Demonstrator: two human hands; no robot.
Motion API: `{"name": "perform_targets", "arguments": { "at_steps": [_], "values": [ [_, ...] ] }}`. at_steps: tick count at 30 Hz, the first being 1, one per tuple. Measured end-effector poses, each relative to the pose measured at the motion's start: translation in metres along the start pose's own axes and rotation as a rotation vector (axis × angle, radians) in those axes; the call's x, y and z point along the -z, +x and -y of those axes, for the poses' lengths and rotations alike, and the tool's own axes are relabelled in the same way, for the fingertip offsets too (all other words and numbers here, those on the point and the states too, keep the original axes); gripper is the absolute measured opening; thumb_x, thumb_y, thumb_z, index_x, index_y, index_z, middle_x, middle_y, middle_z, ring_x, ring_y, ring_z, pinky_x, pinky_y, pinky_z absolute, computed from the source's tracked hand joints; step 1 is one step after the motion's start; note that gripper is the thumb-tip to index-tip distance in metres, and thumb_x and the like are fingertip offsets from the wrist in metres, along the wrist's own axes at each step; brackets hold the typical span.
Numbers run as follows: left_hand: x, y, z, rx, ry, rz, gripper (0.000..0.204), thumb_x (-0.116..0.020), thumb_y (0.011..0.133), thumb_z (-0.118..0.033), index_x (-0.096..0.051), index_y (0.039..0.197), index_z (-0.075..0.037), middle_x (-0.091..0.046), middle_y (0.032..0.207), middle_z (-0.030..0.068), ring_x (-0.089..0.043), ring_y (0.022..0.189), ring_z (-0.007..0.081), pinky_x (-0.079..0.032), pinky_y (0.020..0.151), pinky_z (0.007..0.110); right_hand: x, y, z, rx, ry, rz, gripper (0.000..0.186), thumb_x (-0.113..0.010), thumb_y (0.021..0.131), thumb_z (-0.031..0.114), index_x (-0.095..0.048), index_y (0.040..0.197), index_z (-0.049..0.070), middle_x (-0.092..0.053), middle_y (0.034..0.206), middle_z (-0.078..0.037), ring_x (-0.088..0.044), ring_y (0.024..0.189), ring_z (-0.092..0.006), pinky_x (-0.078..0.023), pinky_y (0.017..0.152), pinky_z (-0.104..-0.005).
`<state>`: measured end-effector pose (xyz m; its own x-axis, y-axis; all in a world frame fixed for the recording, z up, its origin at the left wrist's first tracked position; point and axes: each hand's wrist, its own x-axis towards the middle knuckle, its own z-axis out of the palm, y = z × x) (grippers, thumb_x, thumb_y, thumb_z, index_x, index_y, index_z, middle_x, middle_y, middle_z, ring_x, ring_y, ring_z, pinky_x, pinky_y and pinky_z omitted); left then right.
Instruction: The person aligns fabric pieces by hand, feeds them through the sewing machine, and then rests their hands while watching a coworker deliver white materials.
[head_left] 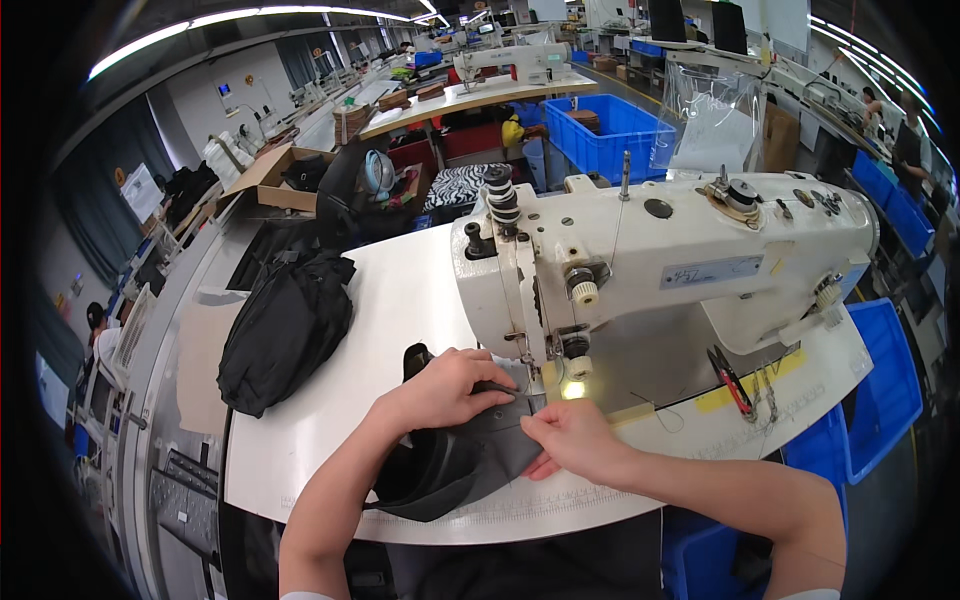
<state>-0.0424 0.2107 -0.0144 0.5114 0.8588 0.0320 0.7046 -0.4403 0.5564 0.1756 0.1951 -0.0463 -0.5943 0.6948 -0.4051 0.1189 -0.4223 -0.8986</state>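
A white industrial sewing machine stands on a pale table, its small lamp glowing by the needle. Dark grey fabric, with a black pouch-like part, lies at the front of the needle area. My left hand pinches the fabric's edge just left of the presser foot. On the right, my right hand grips the same fabric between thumb and fingers, close in front of the foot. The needle tip is hard to make out behind my fingers.
A black fabric bag rests on the table's left side. Red-handled snips and small metal parts lie at the right. Blue bins stand beyond the right edge. An open cardboard box and another sewing machine are farther back.
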Motion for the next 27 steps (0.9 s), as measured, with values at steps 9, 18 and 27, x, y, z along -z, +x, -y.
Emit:
{"name": "perform_targets", "arguments": {
  "at_steps": [9,18,27],
  "values": [
    [-0.006,0.024,0.001,0.072,-0.248,-0.117,0.027,-0.075,0.077,-0.003,-0.070,0.103,-0.003,-0.072,0.092,0.0137,-0.070,0.085,0.0288,-0.054,0.077,0.035,0.023,0.010,0.035,-0.271,-0.159,0.018,0.038,-0.053,0.098,0.024,-0.055,0.106,-0.012,-0.066,0.090,-0.019,-0.072,0.068,-0.0255,-0.059,0.056,-0.0304],
    [-0.002,0.028,0.006,-0.047,-0.093,-0.130,0.032,-0.074,0.077,-0.007,-0.068,0.108,-0.008,-0.068,0.104,0.0124,-0.063,0.099,0.0338,-0.050,0.087,0.040,0.026,0.012,0.055,-0.444,-0.259,0.100,0.041,-0.052,0.096,0.025,-0.039,0.117,-0.008,-0.068,0.084,-0.019,-0.071,0.068,-0.0217,-0.058,0.056,-0.0304],
    [0.006,0.048,0.033,-0.162,-0.284,-0.106,0.048,-0.076,0.077,-0.007,-0.062,0.122,-0.006,-0.064,0.120,0.0123,-0.061,0.111,0.0246,-0.048,0.096,0.037,0.029,0.017,0.045,-0.364,-0.251,0.082,0.047,-0.048,0.100,0.040,-0.061,0.097,-0.006,-0.070,0.081,-0.014,-0.069,0.064,-0.0185,-0.057,0.054,-0.0276]
  ]
}}
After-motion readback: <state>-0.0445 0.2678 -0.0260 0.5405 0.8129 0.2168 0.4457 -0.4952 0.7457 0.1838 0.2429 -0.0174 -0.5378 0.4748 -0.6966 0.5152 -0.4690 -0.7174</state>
